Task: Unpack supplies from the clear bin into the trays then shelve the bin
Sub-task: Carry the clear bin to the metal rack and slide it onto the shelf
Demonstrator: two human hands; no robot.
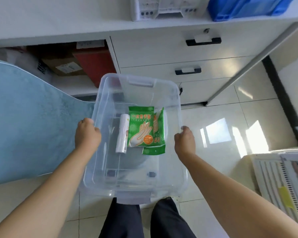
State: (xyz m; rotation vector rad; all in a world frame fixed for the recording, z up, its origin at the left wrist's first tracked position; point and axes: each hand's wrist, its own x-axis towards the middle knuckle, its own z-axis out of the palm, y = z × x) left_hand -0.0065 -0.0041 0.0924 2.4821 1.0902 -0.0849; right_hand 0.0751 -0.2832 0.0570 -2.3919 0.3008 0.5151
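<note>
Bright daylight shot, pretty washed out overall. Sun comes in from the right: hard window-shaped patches bounce off the glossy floor (230, 133), blown out to pure white nearest the right edge, with a hazy bloom spreading over the tiles around them. The clear bin (136, 184) picks up soft glare streaks along its walls and rim, so its edges go milky. Shadows are weak; the darkest spot is the open cubby (72, 62) under the desk. Focus is soft everywhere, with compression smear, worst on the shelf stuff up top. Fisheye bend is obvious: the desk (76, 23) edge and drawers (162, 54) curve and lean at the frame edges.
</note>
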